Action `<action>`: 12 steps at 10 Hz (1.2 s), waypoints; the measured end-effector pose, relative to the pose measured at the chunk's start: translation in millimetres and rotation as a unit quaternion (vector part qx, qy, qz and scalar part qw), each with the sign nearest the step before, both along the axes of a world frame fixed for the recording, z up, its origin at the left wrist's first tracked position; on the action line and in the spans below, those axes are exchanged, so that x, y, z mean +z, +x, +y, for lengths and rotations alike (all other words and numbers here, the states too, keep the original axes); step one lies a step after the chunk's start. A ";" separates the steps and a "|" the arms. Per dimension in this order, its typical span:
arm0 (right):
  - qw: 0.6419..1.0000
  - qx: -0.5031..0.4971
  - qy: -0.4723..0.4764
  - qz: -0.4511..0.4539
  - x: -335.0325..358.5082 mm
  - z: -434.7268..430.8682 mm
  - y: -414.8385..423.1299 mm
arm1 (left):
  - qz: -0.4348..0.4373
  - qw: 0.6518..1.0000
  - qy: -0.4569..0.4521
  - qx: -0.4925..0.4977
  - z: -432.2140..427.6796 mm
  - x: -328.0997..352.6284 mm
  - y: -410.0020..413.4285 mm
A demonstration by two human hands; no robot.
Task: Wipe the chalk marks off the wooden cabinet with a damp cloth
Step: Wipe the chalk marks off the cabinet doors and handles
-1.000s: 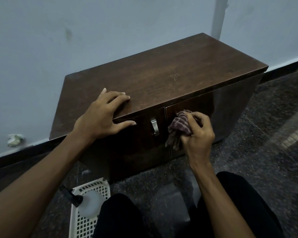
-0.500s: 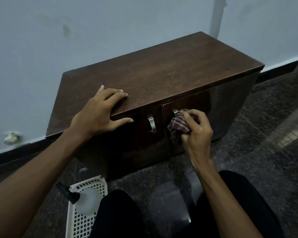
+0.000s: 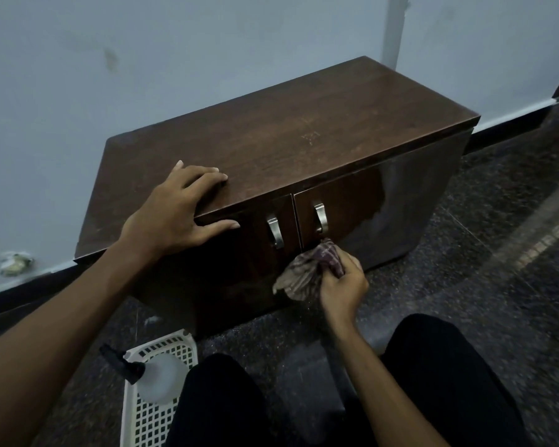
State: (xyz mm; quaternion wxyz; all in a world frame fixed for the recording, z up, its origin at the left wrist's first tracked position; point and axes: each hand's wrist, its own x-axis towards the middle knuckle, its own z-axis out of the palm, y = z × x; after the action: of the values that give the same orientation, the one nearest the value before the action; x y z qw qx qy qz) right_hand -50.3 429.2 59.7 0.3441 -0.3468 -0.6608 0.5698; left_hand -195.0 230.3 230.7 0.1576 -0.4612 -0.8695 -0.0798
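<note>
A low dark wooden cabinet [image 3: 304, 140] stands against the wall, with two doors and a metal handle on each. A faint pale chalk mark [image 3: 310, 136] shows on its top. My left hand [image 3: 175, 214] rests flat on the front left edge of the top, thumb hanging over the door. My right hand [image 3: 342, 282] grips a bunched checked cloth [image 3: 307, 269] against the lower part of the right door, just under the right handle [image 3: 320, 217]. A glossy wet-looking patch covers the right door beside that handle.
A white plastic basket [image 3: 158, 398] holding a spray bottle [image 3: 155, 374] sits on the speckled dark floor by my left knee. My knees are close to the cabinet front. A grey wall and dark skirting run behind.
My right hand has slid the cloth down the right door, from the top by the handle to below it, uncovering the handle. My left hand has stayed put.
</note>
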 end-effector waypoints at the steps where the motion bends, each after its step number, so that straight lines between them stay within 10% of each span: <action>1: 0.977 -0.007 -0.208 0.047 10.8 -7.4 -6.2 | 0.002 1.000 -0.002 0.000 -0.5 0.2 -0.6; 3: 0.858 -0.048 -0.495 0.124 40.3 -5.1 -18.1 | 0.006 1.000 0.000 -0.004 -0.6 -0.6 -1.5; 9: 0.874 -0.037 -0.467 0.129 69.2 -0.1 -11.8 | 0.011 1.000 0.004 -0.007 -1.4 -1.3 -2.4; 11: 0.955 -0.048 -0.272 0.113 73.8 -0.4 -11.3 | 0.003 1.000 0.004 -0.005 -0.7 0.2 -0.7; 12: 0.997 -0.034 0.026 0.065 76.3 4.8 -15.0 | 0.002 1.000 0.001 -0.003 -0.1 0.4 -0.1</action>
State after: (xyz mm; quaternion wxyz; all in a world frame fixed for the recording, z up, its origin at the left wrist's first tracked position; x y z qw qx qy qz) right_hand -65.3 434.0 136.0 0.4141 -0.3225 -0.6393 0.5619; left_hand -195.1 230.1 231.1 0.1594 -0.4640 -0.8676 -0.0805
